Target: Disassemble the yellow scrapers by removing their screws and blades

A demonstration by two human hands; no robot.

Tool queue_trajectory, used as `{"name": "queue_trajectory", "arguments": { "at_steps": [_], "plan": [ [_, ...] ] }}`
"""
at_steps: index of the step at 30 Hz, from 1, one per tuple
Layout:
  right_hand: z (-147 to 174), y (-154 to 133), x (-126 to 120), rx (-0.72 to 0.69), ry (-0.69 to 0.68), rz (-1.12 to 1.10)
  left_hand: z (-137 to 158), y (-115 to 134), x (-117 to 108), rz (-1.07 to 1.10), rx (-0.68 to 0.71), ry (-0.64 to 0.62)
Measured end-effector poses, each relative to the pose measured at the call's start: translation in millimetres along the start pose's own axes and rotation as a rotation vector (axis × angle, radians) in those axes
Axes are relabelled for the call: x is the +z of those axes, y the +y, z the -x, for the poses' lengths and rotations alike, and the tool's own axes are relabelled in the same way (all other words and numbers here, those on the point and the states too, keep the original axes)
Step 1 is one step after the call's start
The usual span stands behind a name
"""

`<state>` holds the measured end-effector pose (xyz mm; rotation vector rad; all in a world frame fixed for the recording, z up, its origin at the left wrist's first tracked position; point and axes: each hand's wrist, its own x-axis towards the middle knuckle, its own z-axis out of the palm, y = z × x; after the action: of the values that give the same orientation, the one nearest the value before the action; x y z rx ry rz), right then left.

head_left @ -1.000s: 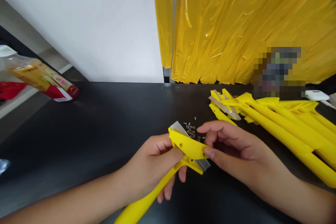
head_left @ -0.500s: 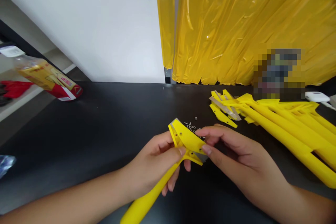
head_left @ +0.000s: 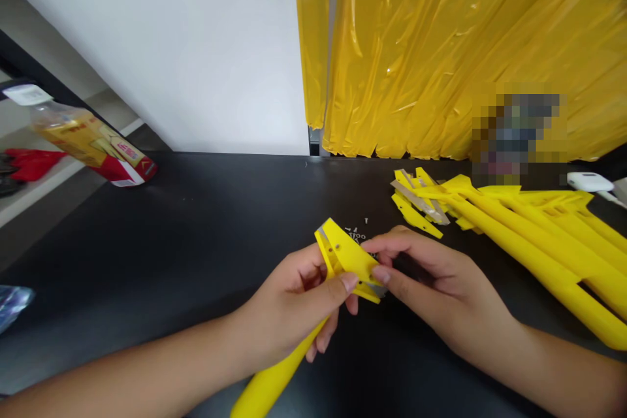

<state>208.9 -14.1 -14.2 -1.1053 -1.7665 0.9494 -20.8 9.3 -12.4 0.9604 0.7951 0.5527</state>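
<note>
Wrapped around a long yellow plastic handle (head_left: 274,379) is my left hand (head_left: 298,307), its thumb pressing near the flared head. A flat yellow cover plate (head_left: 349,249) with small holes lies over that head. My right hand (head_left: 435,287) pinches the plate's right edge between thumb and fingers. A thin grey strip (head_left: 380,290) shows between the plate and the head, at its right end. Several small silvery screws (head_left: 353,232) lie on the table just behind, some hidden by the right hand.
More yellow handles (head_left: 529,255) lie in a heap at the right, beside loose yellow plates (head_left: 416,214) and grey strips (head_left: 421,199). A bottle (head_left: 98,144) leans at the left. A white case (head_left: 590,181) sits far right on the black table (head_left: 196,222). Yellow plastic sheeting (head_left: 411,52) hangs behind.
The plate has shifted slightly down and left over the handle's head, covering more of it. My left thumb has moved a little to the right, onto the plate's lower edge.
</note>
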Motion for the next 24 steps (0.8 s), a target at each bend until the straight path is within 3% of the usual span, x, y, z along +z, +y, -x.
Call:
{"name": "queue_trajectory", "arguments": {
  "at_steps": [3,8,13,24],
  "plan": [
    [-0.3,3.5,1.9,0.038,-0.016,-0.042,0.3,-0.4,0.0,-0.009,-0.004,-0.004],
    [0.1,3.9,2.4,-0.084,-0.023,0.075,-1.3,-1.6,-0.3,-0.020,0.011,-0.018],
    [-2.5,0.5,1.3,-0.012,-0.058,0.046,-2.0,-2.9,-0.2,-0.015,0.014,-0.019],
    [-3.1,-3.3,0.1,0.003,-0.088,-0.015,2.5,-0.3,3.4,0.005,-0.016,-0.010]
  ]
}}
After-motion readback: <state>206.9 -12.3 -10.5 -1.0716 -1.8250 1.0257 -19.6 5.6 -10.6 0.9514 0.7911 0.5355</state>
